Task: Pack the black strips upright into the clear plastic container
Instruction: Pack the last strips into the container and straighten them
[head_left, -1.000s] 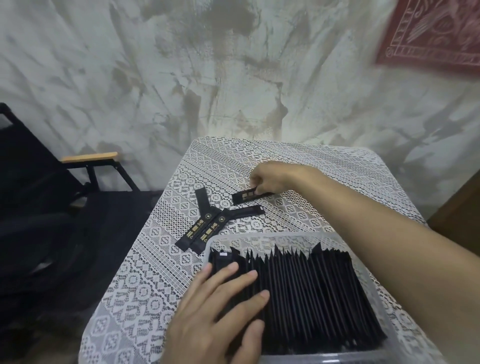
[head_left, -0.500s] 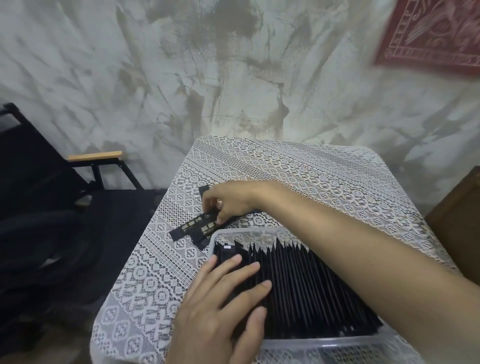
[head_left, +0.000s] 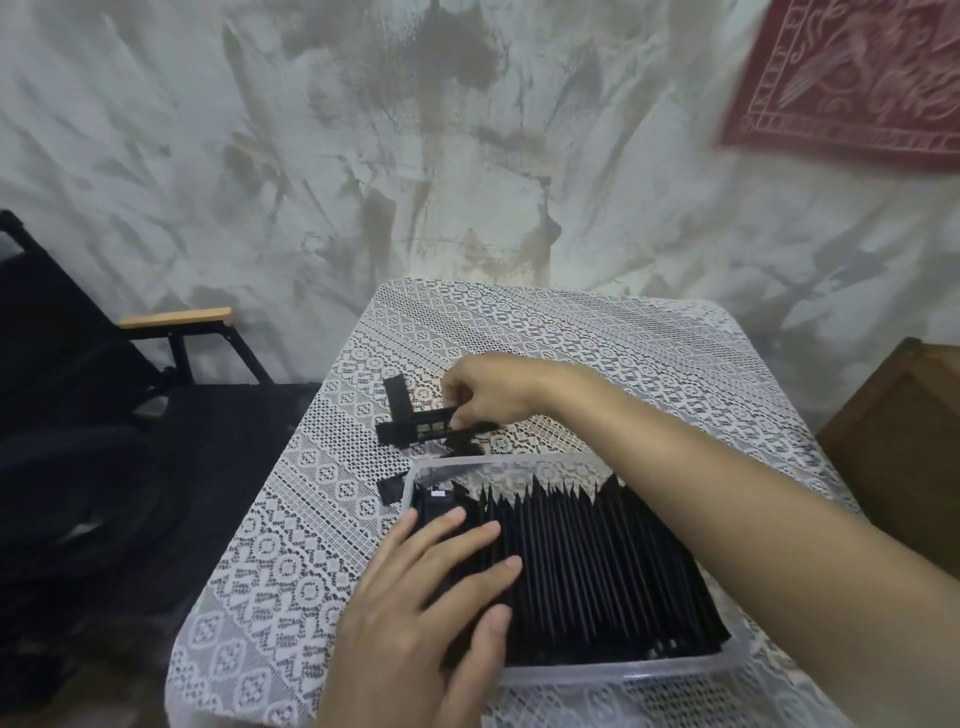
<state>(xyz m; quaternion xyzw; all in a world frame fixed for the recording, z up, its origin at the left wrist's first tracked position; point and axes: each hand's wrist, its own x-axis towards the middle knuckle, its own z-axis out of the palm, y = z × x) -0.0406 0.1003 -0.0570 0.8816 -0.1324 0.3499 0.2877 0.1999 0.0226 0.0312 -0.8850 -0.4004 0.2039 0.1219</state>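
While the right hand (head_left: 483, 400) lay low over the loose strips (head_left: 418, 427) just beyond the container's (head_left: 623, 670) far-left corner half a second ago, it now sits a little farther beyond that corner. Its thumb and curled fingers are pinched on several of those strips. The pinched bunch lies roughly level, with its gold-printed ends pointing left, away from the hand. One more strip (head_left: 397, 400) crosses behind the bunch, pointing away from the container; whether it is in the pinch I cannot tell. A short black end (head_left: 390, 491) shows on the cloth (head_left: 571, 343) just left of the far-left corner, where the fanned strips lay before.

The left hand (head_left: 415, 613) has kept its place at the container's left end. It is flat and unclenched, with straight fingers (head_left: 475, 534) pressing on the packed strips (head_left: 597, 561). These stand on edge in one dense row that fills the container from left to right.
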